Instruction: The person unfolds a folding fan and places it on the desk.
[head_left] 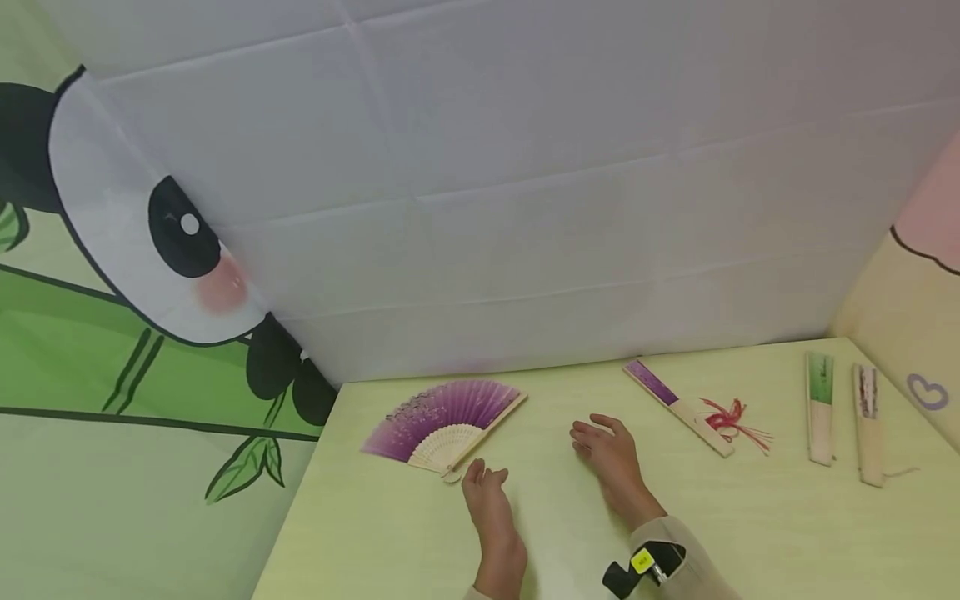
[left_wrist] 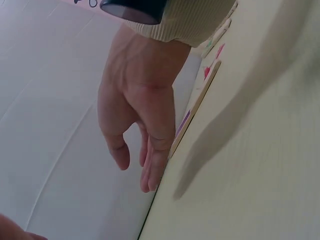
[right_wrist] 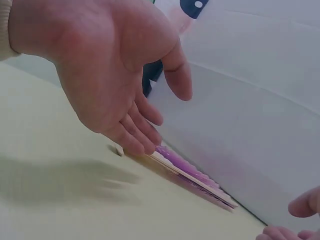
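Observation:
My left hand (head_left: 493, 521) is held over the table with relaxed fingers, holding nothing. Its fingertips are near the pivot end of a spread purple folding fan (head_left: 468, 408), and I see a gap between them in the right wrist view. My right hand (head_left: 617, 471) hovers to the right, fingers loosely extended and nothing in it. Beyond it lies a folded purple fan (head_left: 678, 408) with a red tassel (head_left: 731, 421). The left wrist view shows the right hand (left_wrist: 137, 100) from the side; the right wrist view shows the left hand (right_wrist: 105, 75) palm-side, with the spread fan behind.
A folded green fan (head_left: 821, 408) and another folded fan with a dark pattern (head_left: 868, 425) lie at the right of the pale yellow table (head_left: 375, 533). A white cloth (head_left: 525, 208) rises behind the table, with a panda drawing on the left.

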